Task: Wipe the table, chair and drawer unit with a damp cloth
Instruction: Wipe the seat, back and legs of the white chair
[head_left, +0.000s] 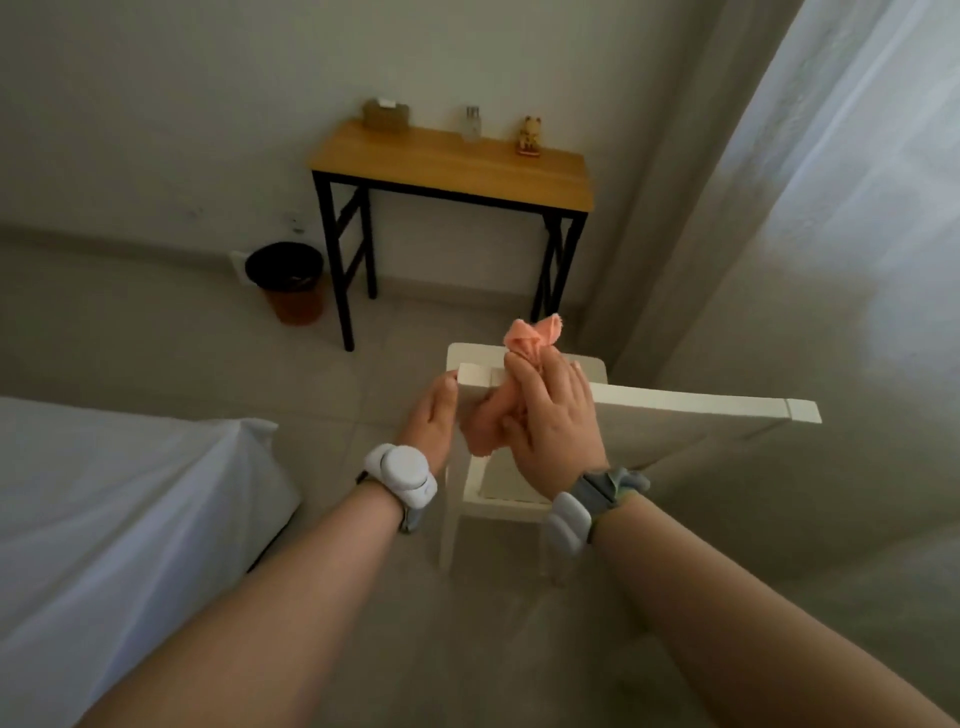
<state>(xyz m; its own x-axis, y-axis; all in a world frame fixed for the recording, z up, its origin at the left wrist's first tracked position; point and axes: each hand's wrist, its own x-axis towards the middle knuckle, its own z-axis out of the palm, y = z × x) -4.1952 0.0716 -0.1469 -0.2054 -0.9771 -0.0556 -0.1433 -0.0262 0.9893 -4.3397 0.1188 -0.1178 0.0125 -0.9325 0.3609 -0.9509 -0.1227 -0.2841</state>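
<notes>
A cream-white chair (691, 402) stands in front of me, its backrest top rail running left to right. My left hand (428, 413) holds the rail's left end. My right hand (553, 415) presses a peach-pink cloth (530, 338) against the backrest near that end; the cloth bunches above and below my fingers. Further off, a wooden table (447, 161) with black legs stands against the wall. No drawer unit is in view.
On the table stand a tissue box (385, 114), a small bottle (471, 123) and a figurine (531, 136). A black-lined bin (287, 280) sits left of the table. A white bed (114, 499) fills the left; curtains (810, 208) hang at the right.
</notes>
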